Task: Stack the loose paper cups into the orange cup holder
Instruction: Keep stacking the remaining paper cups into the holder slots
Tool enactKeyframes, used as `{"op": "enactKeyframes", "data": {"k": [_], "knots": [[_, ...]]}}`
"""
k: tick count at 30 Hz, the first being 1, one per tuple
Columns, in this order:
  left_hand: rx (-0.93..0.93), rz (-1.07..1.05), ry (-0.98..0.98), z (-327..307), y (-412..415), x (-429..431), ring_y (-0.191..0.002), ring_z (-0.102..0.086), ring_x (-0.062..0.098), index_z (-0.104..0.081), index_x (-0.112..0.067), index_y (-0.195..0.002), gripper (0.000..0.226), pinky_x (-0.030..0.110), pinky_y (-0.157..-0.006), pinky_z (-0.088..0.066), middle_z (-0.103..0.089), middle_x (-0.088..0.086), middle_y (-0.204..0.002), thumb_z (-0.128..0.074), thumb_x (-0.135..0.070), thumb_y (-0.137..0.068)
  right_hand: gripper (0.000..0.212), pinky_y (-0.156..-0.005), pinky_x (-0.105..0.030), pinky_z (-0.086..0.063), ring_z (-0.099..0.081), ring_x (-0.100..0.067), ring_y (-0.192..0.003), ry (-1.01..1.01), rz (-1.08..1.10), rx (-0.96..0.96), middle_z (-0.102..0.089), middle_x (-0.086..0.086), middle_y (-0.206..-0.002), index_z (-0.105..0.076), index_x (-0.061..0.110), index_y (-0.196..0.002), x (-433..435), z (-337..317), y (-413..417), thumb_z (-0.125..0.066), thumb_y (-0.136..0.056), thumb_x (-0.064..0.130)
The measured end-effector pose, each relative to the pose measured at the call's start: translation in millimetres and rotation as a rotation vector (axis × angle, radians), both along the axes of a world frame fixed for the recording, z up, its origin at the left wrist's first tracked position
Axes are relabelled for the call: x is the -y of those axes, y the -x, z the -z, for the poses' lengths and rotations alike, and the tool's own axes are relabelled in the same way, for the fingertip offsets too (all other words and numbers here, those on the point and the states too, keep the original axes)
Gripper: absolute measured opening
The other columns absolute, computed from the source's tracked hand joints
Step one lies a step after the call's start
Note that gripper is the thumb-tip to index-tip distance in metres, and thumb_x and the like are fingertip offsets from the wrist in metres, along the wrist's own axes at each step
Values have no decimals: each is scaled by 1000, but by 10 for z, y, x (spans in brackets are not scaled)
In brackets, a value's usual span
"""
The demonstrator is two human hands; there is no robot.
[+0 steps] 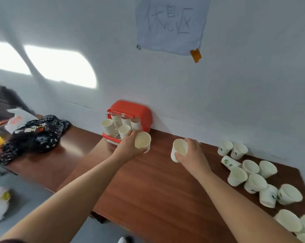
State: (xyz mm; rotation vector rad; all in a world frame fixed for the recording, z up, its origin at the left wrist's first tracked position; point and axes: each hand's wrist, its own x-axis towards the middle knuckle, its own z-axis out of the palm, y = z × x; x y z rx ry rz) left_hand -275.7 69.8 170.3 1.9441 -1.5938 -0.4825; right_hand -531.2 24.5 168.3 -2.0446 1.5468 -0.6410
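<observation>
My left hand [129, 146] grips a paper cup [142, 142] just in front of the orange cup holder [130, 120], which stands against the wall [236, 102] with several cup stacks [121, 124] in it; my right hand [192, 153] holds a second cup [179, 149] above the wooden table [151, 186]; loose cups [253, 174] lie scattered to the right; a handwritten paper sign [171, 23] hangs above.

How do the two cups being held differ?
The left cup, in the left hand, is beside the orange cup holder; the right cup, in the right hand, is farther off over the table. The left cup is gripped from its left, the right cup from its right. Both look white and empty.
</observation>
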Motion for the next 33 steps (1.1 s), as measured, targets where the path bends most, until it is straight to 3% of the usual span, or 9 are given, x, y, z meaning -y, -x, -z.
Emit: {"op": "enactKeyframes", "data": {"k": [3, 7, 13, 23, 29, 33], "knots": [[20, -36, -22, 19, -700, 23, -128, -47, 20, -45, -22, -143, 80, 27, -99, -36, -44, -2, -144, -83, -37, -75, 67, -99, -34, -43, -51, -23, -120, 17, -43, 8, -48, -4, -134, -44, 13, -138, 130, -23, -585, -73, -81, 32], [-13, -52, -52, 103, -1498, 229, -121, -50, 17, -46, -24, -140, 81, 30, -96, -41, -45, -3, -140, -84, -43, -72, 66, -97, -33, -43, -52, -24, -118, 7, -61, -12, -49, -4, -132, -45, 13, -136, 336, 6, -1349, -74, -81, 33], [-39, 14, -57, 294, -2226, 819, -120, -51, 20, -46, -23, -138, 84, 34, -98, -45, -44, -1, -141, -87, -44, -69, 64, -95, -32, -43, -53, -25, -116, -16, -50, -14, -52, -7, -127, -47, 10, -133, 712, 104, -2295, -77, -79, 29], [27, 219, -142, 813, -2479, 1664, -132, -44, 24, -42, -21, -146, 85, 39, -104, -41, -39, 1, -152, -81, -47, -75, 59, -87, -20, -38, -53, -19, -113, 24, 15, 1, -51, -2, -126, -46, 14, -132, 1210, 223, -2944, -75, -83, 28], [43, 255, -120, 1171, -2470, 1789, -130, -46, 24, -41, -22, -146, 83, 44, -106, -45, -47, 2, -143, -83, -38, -75, 59, -89, -20, -40, -51, -18, -117, 33, 38, 1, -51, -1, -128, -45, 16, -134, 1298, 387, -3033, -73, -84, 29], [208, 329, -112, 1327, -2514, 1804, -133, -41, 29, -34, -20, -150, 87, 47, -110, -40, -45, 5, -146, -79, -41, -78, 59, -87, -18, -40, -49, -14, -116, 80, 81, 60, -50, 1, -127, -45, 15, -135, 1339, 420, -3083, -72, -85, 29]]}}
